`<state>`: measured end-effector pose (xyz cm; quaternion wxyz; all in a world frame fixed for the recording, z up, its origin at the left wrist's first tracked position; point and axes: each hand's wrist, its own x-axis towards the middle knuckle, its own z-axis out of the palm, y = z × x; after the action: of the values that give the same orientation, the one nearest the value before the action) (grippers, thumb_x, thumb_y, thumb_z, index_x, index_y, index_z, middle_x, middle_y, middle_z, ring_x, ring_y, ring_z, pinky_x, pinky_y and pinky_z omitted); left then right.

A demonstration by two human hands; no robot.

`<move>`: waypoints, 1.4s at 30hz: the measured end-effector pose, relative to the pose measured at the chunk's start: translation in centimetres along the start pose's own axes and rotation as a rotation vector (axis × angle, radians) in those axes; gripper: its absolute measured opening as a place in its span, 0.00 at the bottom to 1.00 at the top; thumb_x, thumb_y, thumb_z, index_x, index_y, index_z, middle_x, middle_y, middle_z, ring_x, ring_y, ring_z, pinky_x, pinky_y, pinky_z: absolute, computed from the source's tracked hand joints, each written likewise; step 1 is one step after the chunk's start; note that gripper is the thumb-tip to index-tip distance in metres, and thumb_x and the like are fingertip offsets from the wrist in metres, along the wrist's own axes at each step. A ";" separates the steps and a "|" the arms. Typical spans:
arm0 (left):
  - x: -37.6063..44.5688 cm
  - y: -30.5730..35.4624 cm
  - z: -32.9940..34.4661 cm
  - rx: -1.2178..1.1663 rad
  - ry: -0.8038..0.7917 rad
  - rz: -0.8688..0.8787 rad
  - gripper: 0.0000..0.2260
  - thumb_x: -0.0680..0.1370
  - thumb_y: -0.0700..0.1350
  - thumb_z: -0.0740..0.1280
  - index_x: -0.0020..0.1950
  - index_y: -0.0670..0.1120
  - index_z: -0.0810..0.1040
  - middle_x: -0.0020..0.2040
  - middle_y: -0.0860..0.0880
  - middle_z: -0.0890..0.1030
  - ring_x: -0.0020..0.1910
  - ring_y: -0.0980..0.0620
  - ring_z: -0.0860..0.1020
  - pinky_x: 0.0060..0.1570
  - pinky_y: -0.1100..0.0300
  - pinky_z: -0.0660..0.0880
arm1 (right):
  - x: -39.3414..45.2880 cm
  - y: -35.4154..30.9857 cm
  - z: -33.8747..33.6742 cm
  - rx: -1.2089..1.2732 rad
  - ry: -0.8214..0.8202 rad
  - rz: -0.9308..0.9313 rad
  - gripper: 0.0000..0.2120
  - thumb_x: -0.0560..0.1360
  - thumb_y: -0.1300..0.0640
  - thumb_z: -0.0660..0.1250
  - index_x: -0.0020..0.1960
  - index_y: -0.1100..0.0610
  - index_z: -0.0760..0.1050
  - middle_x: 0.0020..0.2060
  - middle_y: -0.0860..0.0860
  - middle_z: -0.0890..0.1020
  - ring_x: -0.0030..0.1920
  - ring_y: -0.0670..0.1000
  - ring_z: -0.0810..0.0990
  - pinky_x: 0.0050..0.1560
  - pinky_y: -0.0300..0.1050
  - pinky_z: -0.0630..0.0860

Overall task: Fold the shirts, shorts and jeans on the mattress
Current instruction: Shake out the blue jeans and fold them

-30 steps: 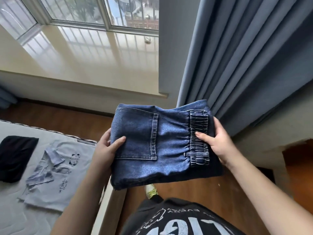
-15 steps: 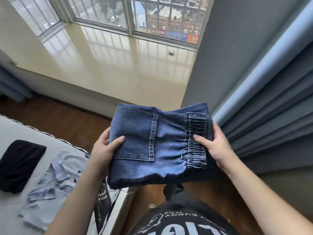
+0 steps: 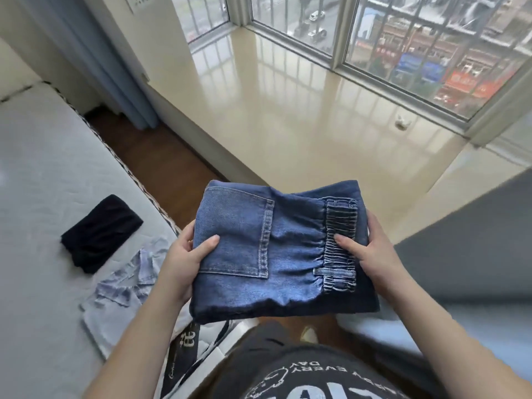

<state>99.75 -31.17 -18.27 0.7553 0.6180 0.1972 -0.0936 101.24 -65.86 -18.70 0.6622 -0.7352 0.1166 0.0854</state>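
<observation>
The folded jeans (image 3: 273, 251) were held in the air in front of the person's waist, above the strip of wooden floor (image 3: 161, 156) between the mattress (image 3: 43, 168) and the window ledge (image 3: 288, 116), not touching the mattress. They made a thick, roughly square bundle with a back pocket (image 3: 236, 234) facing up on the left and the gathered elastic waistband (image 3: 341, 246) on the right (a belt loop lay flat across its lower end). The left hand (image 3: 184, 260) grasped the bundle's left edge, thumb on top over the pocket and fingers curled underneath. The right hand (image 3: 371, 254) clasped the right edge the same way, thumb lying on the waistband and fingers hidden below the denim.

On the mattress to the left lay a folded dark garment (image 3: 100, 234), set apart from a pale blue shirt (image 3: 123, 295) that lay flat near the mattress edge, partly hidden by the left forearm. The person wore a black top (image 3: 302, 375) with white printed lettering. Beyond the jeans stretched the glossy cream ledge, with a small white object (image 3: 403, 121) lying near the window frame (image 3: 339, 33). Barred glass showed a street and buildings outside. A blue curtain (image 3: 115, 67) hung at the upper left, and a grey panel (image 3: 475, 249) filled the right side.
</observation>
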 end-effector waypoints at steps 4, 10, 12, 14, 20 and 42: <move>2.0 0.5 -2.5 -0.071 0.122 -0.004 0.24 0.70 0.42 0.76 0.65 0.53 0.77 0.57 0.43 0.83 0.54 0.42 0.83 0.45 0.54 0.81 | 4.8 -1.3 3.4 -0.017 -0.104 0.003 0.28 0.72 0.60 0.75 0.67 0.48 0.70 0.56 0.48 0.83 0.55 0.49 0.83 0.57 0.53 0.79; 6.6 1.6 -5.9 -0.161 0.249 0.021 0.23 0.73 0.40 0.73 0.66 0.50 0.76 0.58 0.42 0.83 0.53 0.43 0.83 0.44 0.55 0.81 | 12.3 -4.1 9.3 -0.047 -0.201 -0.004 0.29 0.72 0.63 0.75 0.68 0.48 0.69 0.54 0.48 0.83 0.53 0.49 0.84 0.57 0.53 0.80; 7.8 2.4 -6.8 -0.198 0.271 0.033 0.23 0.71 0.41 0.73 0.66 0.51 0.76 0.57 0.42 0.83 0.53 0.43 0.83 0.44 0.53 0.81 | 14.5 -5.6 11.1 -0.081 -0.236 -0.015 0.28 0.72 0.63 0.75 0.67 0.50 0.69 0.55 0.50 0.83 0.53 0.49 0.83 0.57 0.53 0.79; 8.6 3.1 -7.8 -0.247 0.299 0.046 0.22 0.72 0.41 0.72 0.65 0.52 0.77 0.56 0.42 0.84 0.52 0.43 0.83 0.44 0.53 0.81 | 16.3 -7.1 12.7 -0.147 -0.273 -0.035 0.27 0.72 0.61 0.75 0.67 0.50 0.70 0.56 0.49 0.82 0.52 0.47 0.83 0.56 0.50 0.79; 11.8 5.4 -10.1 -0.269 0.382 0.070 0.19 0.75 0.36 0.70 0.63 0.52 0.77 0.55 0.42 0.84 0.52 0.44 0.83 0.46 0.52 0.82 | 21.2 -9.5 17.0 -0.170 -0.345 -0.060 0.26 0.72 0.62 0.75 0.66 0.52 0.70 0.55 0.49 0.82 0.53 0.47 0.83 0.55 0.48 0.78; 19.6 9.2 -15.8 -0.482 0.884 0.103 0.24 0.67 0.44 0.76 0.62 0.55 0.79 0.56 0.46 0.84 0.54 0.45 0.83 0.44 0.54 0.81 | 42.8 -12.7 36.4 -0.254 -0.933 -0.073 0.24 0.68 0.51 0.78 0.59 0.36 0.73 0.53 0.43 0.84 0.52 0.45 0.84 0.51 0.49 0.78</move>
<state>118.17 -11.85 -20.67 0.7244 0.4153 0.4836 0.2625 146.91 -30.99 -22.46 0.5513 -0.6971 -0.2301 0.3965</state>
